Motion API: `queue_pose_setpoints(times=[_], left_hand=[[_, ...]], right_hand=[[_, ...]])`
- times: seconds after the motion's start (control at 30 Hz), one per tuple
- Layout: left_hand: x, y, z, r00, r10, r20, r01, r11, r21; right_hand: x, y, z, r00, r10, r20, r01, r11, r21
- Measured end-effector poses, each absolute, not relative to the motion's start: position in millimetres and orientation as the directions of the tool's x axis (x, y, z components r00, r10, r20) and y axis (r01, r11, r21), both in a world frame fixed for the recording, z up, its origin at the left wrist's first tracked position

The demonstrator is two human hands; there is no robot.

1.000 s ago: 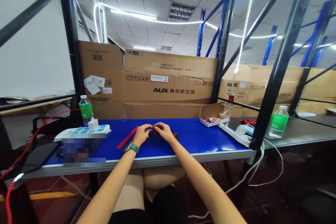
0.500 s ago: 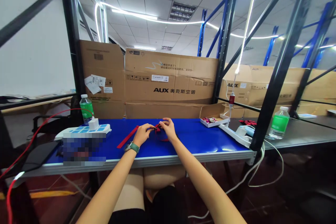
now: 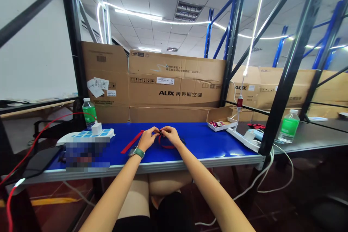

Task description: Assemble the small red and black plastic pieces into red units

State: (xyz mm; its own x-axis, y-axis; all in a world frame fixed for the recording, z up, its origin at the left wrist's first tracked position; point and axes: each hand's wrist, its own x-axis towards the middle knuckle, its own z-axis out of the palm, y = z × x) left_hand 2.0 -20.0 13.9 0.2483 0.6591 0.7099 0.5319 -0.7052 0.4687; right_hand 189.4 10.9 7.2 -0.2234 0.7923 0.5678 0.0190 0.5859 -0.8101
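My left hand (image 3: 148,139), with a watch on a green strap (image 3: 139,152) at the wrist, pinches one side of a red ribbon (image 3: 166,147) over the blue tabletop. From the other side my right hand (image 3: 172,135) pinches the same ribbon, fingertips close to those of the left. Between them is a small dark part, too small to make out. Below the fingers the ribbon hangs in a curve. A separate flat red strip (image 3: 132,142) lies slantwise left of my left hand. Partly behind my right wrist shows a black toothed piece (image 3: 183,141).
An open cardboard box (image 3: 217,127) with small red and white pieces stands at the back right, near a white power strip (image 3: 244,141). Another power strip (image 3: 108,133) and a green-labelled bottle (image 3: 89,112) are at left. Cardboard (image 3: 174,79) walls the back.
My fingertips have drawn closer together, and the right fingers have lowered. The red ribbon now shows as a hanging curve beneath them.
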Motion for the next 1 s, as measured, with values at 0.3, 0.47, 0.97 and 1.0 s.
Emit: queue_pose_setpoints(times=[0.3,0.47,0.97,1.0], left_hand=[[1.6,-19.5,15.5,0.190,0.650,0.736,0.542,-0.695,0.474],[0.2,-18.1,15.1,0.183,0.645,0.741,0.537,-0.697,0.474],[-0.4,-20.6,15.0,0.150,0.637,0.756,0.591,-0.671,0.448],[-0.5,-21.2,15.0,0.152,0.643,0.751,0.587,-0.670,0.455]], right_hand=[[189.3,13.4,5.6,-0.275,0.772,0.573,-0.007,0.594,-0.804],[191.4,11.2,6.0,-0.296,0.763,0.575,0.002,0.602,-0.798],[189.7,14.3,0.9,-0.267,0.819,0.508,-0.049,0.515,-0.856],[189.7,14.0,1.0,-0.274,0.818,0.506,-0.045,0.515,-0.856]])
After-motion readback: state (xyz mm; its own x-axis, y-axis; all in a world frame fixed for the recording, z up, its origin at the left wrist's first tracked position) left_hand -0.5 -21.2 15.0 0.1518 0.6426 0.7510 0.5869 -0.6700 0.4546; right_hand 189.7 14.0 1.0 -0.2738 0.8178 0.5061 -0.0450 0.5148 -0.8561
